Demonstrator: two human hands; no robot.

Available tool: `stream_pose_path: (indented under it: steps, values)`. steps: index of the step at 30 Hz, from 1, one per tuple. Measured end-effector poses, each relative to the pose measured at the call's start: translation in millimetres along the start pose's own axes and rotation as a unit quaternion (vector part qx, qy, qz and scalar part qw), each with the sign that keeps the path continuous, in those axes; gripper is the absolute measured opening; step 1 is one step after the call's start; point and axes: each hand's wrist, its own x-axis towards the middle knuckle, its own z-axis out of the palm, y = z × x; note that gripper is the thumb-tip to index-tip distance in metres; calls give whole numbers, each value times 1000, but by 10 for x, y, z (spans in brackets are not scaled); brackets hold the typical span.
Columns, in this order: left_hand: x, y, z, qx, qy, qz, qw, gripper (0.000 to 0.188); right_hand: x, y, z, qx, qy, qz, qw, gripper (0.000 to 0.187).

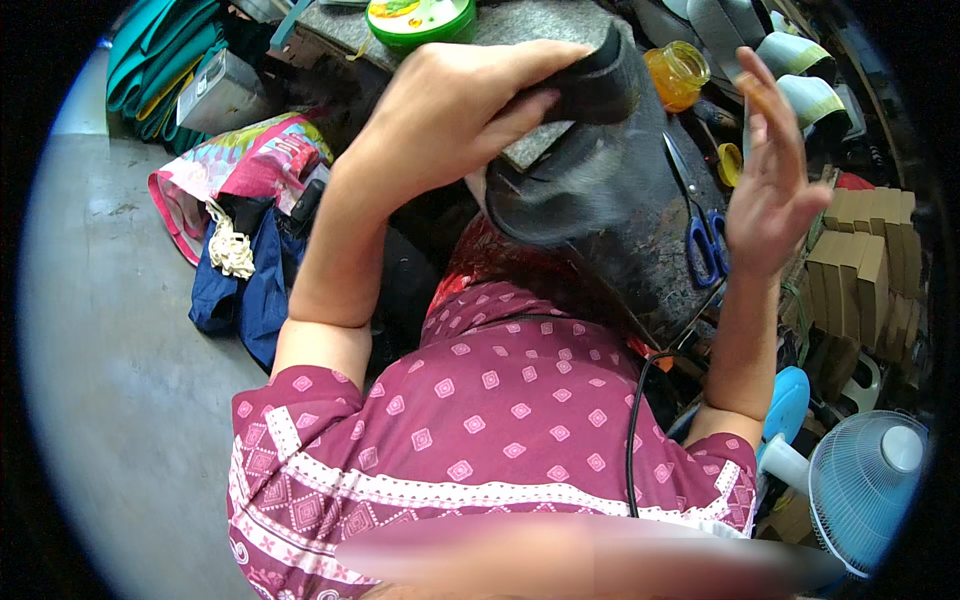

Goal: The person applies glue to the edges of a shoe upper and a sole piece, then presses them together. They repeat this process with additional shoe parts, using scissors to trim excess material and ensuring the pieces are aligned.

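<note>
My left hand [450, 115] is closed, with thumb and fingers gripping the rim of a black shoe upper [565, 195]. The piece is curved and bent over, smeared by motion, and hangs above the dark worktop [645, 265]. To the right, my right hand [768, 175] is raised, its fingers stretched out and nothing in it. Beside it on the worktop lie scissors [706, 245] with blue handles. A glass jar [677, 75] of orange, glue-like stuff stands just beyond the shoe upper, and a yellow lid [729, 165] lies near my right hand.
A green-rimmed tub [420, 22] sits on a grey slab at the back. Grey shoe parts [800, 85] crowd the far right, above stacked tan boxes [855, 275]. A fan [868, 490] stands at lower right. On the left floor are bags [240, 270] and green cloth [165, 65].
</note>
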Motion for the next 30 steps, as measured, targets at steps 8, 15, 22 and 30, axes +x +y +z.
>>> stream_pose_path:
  steps: [8,15,22,30]
  values:
    - [75,-75,-377,232,162,1,959,30,406,429,-279,-567,-184,-11,803,38]
    - [-97,-437,11,114,252,-117,954,24,384,668,-213,-537,-180,-37,823,23]
    - [-109,-454,764,-291,194,-184,919,30,361,245,-108,-318,-68,-48,944,39]
    - [-89,-273,1102,-506,111,-242,820,34,-18,-116,273,-192,-138,39,971,62]
